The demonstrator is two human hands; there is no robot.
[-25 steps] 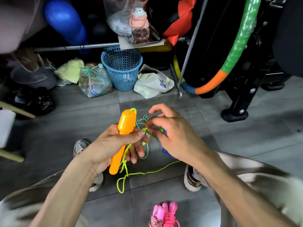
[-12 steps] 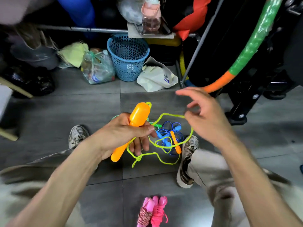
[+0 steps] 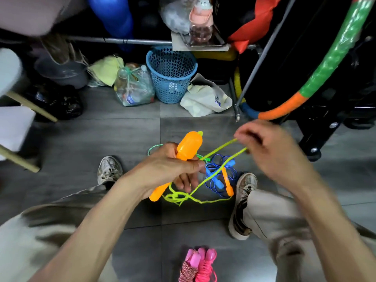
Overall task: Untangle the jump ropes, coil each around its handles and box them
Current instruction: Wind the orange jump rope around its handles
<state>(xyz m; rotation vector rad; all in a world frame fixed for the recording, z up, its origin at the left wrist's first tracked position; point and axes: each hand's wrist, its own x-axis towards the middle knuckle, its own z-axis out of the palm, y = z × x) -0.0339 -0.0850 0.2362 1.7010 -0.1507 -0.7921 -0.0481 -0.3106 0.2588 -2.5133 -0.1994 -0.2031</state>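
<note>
Holding the fat orange plastic handle (image 3: pixel 188 151) wrapped in your left hand (image 3: pixel 168 169), you pinch the thin yellow-green cord (image 3: pixel 219 151) in your right hand (image 3: pixel 270 151). Light and limp, it should snag easily; take it close beside the handle.

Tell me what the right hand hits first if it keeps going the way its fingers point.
The right hand points left, toward the orange handle held in the left hand. It would probably meet that handle first, though depth is unclear.
</note>
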